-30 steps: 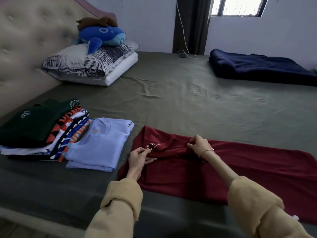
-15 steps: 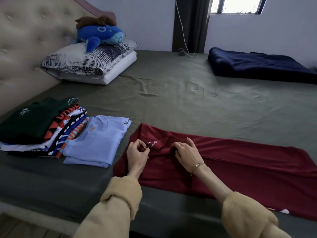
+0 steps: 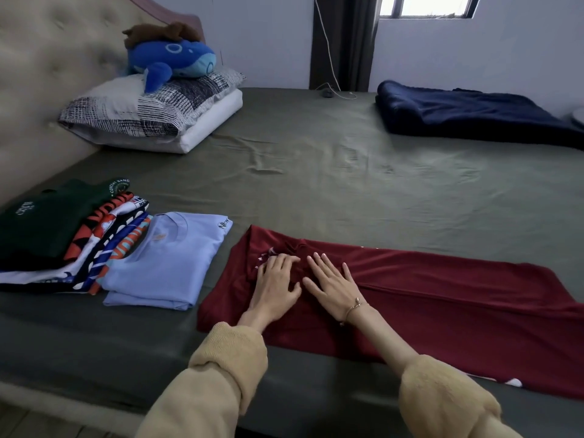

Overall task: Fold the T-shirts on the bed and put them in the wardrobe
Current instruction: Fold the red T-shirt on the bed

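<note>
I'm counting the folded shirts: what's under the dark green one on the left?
Under the dark green shirt lie several patterned shirts, only their orange, white and blue edges fanning out. Their exact number and anything deeper in the pile is covered. The light blue shirt lies beside them.

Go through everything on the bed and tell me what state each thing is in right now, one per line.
Red T-shirt: folded into a long strip, lying flat.
Left hand: open, flat on the red T-shirt's collar end.
Right hand: open, flat beside it.
Light blue T-shirt: folded.
Pile of T-shirts: folded, stacked.
Navy blanket: folded.
Blue plush: lying on the pillows.
</note>
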{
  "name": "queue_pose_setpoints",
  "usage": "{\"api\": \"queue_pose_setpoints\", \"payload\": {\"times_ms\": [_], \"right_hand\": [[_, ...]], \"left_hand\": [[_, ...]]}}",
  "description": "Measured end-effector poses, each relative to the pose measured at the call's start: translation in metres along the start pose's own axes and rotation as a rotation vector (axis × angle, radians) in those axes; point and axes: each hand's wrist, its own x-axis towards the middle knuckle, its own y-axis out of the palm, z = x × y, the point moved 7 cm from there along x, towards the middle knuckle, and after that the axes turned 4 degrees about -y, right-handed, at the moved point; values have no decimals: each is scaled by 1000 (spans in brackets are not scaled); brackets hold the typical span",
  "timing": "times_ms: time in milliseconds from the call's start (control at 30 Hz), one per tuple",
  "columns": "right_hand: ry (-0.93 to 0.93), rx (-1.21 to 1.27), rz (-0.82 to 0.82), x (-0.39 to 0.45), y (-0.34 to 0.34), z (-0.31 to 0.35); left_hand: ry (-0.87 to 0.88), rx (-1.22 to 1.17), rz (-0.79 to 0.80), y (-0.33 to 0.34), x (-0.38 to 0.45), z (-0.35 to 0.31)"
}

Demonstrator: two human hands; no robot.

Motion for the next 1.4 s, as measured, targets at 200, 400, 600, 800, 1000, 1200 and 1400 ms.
{"api": "queue_pose_setpoints", "payload": {"times_ms": [200, 400, 600, 800, 1000, 1200, 1400], "right_hand": [[189, -52, 9, -16, -15, -59], [239, -85, -15, -37, -21, -86], [471, -64, -156, -86, -42, -141], [758, -40, -244, -157, -54, -215], [995, 23, -374, -223, -80, -276], [1181, 85, -564, -262, -103, -308], [1159, 285, -454, -252, -104, -323]], "left_hand": [[-30, 108, 306, 17, 7, 8], [-124, 190, 447, 21, 8, 3], [51, 141, 483, 28, 2, -51], [210, 145, 496, 53, 0, -126], [311, 220, 535, 94, -5, -202], [401, 193, 530, 124, -11, -252], [363, 84, 568, 129, -7, -272]]}}
